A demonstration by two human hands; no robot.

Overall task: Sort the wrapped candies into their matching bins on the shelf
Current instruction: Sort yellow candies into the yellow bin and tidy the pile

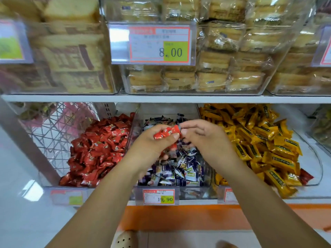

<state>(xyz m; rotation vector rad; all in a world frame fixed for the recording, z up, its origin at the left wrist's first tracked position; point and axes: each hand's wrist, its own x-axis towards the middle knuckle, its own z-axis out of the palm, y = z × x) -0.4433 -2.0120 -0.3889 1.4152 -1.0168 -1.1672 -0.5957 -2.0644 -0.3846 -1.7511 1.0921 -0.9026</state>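
Orange trim (179,217) runs below the lower shelf's front edge, where a price tag (158,196) reads 19.90. Three clear bins sit side by side behind it. The left bin (93,189) is heaped with red wrappers (100,149). The middle bin (195,192) holds blue-and-white candies (180,170). The right bin (318,158) holds yellow bars (259,140), with one stray red wrapper (306,176) at its front corner. Above the middle bin, the left hand (154,142) grips a few red candies (166,133), and the right hand (206,138) pinches the end of one. Farther up, the upper shelf (161,98) carries clear boxes (197,81) of wrapped cakes behind an 8.00 tag (159,44).
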